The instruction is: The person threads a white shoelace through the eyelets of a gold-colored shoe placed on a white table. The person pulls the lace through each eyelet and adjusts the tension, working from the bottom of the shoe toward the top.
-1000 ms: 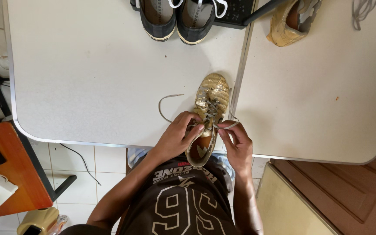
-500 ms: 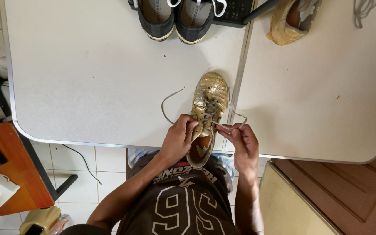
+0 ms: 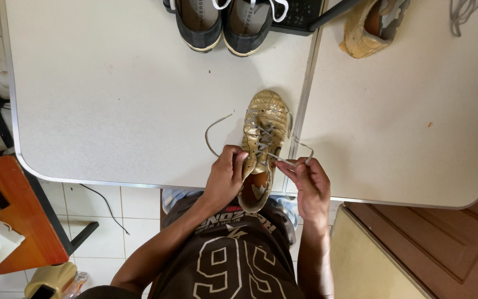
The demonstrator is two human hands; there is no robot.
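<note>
A gold shoe (image 3: 265, 119) lies toe-away on the white table (image 3: 112, 94), near its front edge, heel toward me. My left hand (image 3: 225, 176) grips the shoe's left side by the eyelets. My right hand (image 3: 307, 182) pinches the grey shoelace (image 3: 301, 145) just right of the shoe, pulling it taut out of an eyelet. The lace's other end (image 3: 212, 128) curls loose on the table to the left of the shoe.
A pair of dark sneakers (image 3: 225, 22) with white laces stands at the table's far edge. A second gold shoe (image 3: 367, 25) lies on the adjoining right table (image 3: 416, 122), with a loose lace (image 3: 460, 14) beyond it. An orange stand (image 3: 12, 216) sits lower left.
My right hand has drawn the lace out to the right of the shoe and moved slightly right. The left hand has shifted a little down along the shoe's side.
</note>
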